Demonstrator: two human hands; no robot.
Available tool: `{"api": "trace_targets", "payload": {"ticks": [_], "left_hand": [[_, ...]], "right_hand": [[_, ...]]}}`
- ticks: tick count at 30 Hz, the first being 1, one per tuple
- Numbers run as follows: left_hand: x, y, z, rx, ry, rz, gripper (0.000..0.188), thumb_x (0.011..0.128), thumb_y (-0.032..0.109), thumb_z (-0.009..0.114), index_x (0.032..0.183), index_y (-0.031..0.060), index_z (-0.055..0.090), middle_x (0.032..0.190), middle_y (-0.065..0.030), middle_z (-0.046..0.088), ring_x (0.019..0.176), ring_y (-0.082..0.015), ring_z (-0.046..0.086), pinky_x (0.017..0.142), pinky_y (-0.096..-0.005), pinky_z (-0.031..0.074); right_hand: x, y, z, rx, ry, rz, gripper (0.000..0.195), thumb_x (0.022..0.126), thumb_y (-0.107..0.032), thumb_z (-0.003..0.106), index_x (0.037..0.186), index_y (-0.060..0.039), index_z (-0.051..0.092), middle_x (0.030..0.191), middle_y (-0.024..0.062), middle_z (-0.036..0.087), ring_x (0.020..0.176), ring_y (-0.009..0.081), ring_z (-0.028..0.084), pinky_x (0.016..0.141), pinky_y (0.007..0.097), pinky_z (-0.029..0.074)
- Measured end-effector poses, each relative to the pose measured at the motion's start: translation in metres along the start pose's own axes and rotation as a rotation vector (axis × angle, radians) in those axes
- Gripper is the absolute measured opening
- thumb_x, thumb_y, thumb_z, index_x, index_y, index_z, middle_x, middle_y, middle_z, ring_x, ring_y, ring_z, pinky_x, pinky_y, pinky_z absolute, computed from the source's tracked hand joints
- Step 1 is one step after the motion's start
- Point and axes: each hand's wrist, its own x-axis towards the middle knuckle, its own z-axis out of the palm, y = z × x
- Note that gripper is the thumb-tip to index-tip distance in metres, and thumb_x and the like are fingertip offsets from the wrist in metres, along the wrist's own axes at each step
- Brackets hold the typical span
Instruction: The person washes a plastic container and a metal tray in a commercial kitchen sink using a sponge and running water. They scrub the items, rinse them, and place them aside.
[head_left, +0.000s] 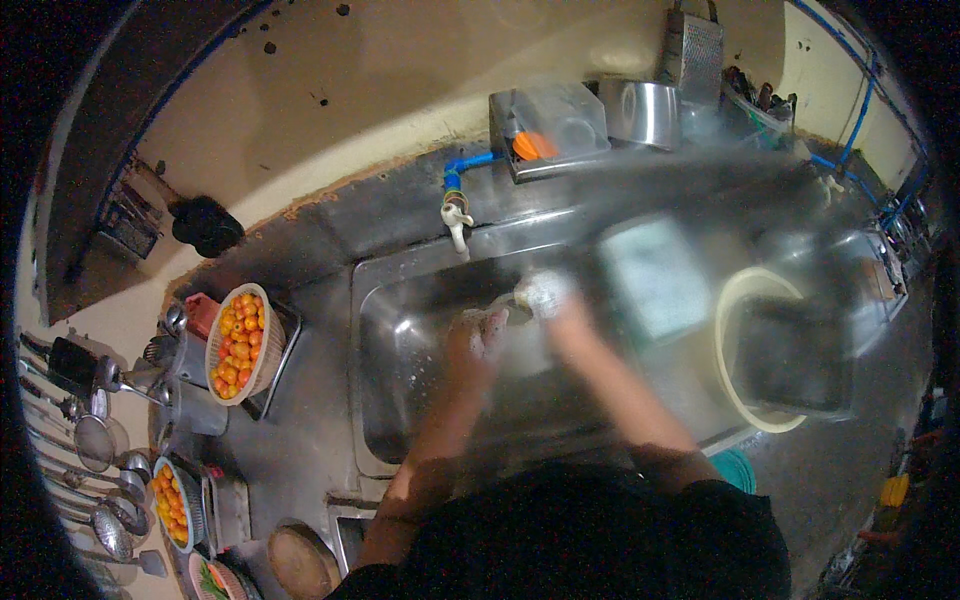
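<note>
Both of my hands are over the metal sink basin (405, 375). My left hand (478, 334), wet with suds, holds the near left side of a pale, see-through container (525, 349), whose outline is blurred. My right hand (570, 326) is closed on a whitish, foamy scrubbing pad (546, 294) at the container's far side. A white plastic tap (456, 219) on a blue pipe stands behind the basin. Right of my right hand, a pale greenish-white rectangular thing (656, 277) lies on the counter; blur hides what it is.
A cream round tub (724, 337) with a dark rectangular container stands at right. Behind are a metal tray (525, 174), a steel pot (641, 112) and a box grater (694, 56). At left sit baskets of tomatoes (240, 341) and a round wooden board (300, 559); ladles hang on the wall.
</note>
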Motion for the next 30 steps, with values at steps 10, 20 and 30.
{"api": "trace_targets", "payload": {"ticks": [10, 20, 30], "left_hand": [[-0.014, -0.053, -0.004, -0.166, 0.155, -0.347, 0.039, 0.083, 0.034, 0.043, 0.065, 0.0011, 0.054, 0.061, -0.0109, 0.051, 0.057, -0.0257, 0.046, 0.055, -0.0345, 0.036], [0.006, -0.022, -0.022, -0.727, 0.249, -0.873, 0.043, 0.081, 0.04, 0.046, 0.052, 0.0086, 0.041, 0.054, 0.0009, 0.038, 0.05, -0.0103, 0.033, 0.047, -0.0264, 0.031], [-0.007, -0.029, -0.008, -0.32, 0.081, -0.857, 0.045, 0.082, 0.041, 0.043, 0.057, 0.0041, 0.048, 0.054, -0.0055, 0.044, 0.052, -0.0172, 0.041, 0.05, -0.0318, 0.035]], "right_hand": [[-0.017, -0.007, 0.023, 0.365, 0.127, 0.05, 0.017, 0.074, -0.009, 0.051, 0.09, -0.0045, 0.054, 0.089, 0.0063, 0.054, 0.088, 0.0212, 0.048, 0.079, 0.0345, 0.038], [-0.026, -0.021, 0.035, 0.462, 0.047, 0.07, 0.022, 0.076, -0.008, 0.051, 0.097, -0.0045, 0.048, 0.088, 0.0084, 0.052, 0.083, 0.023, 0.05, 0.079, 0.0341, 0.039], [-0.014, 0.001, 0.032, 0.223, -0.065, 0.333, 0.028, 0.074, -0.014, 0.054, 0.1, -0.0065, 0.048, 0.093, 0.0075, 0.052, 0.088, 0.0235, 0.049, 0.079, 0.0374, 0.039]]}}
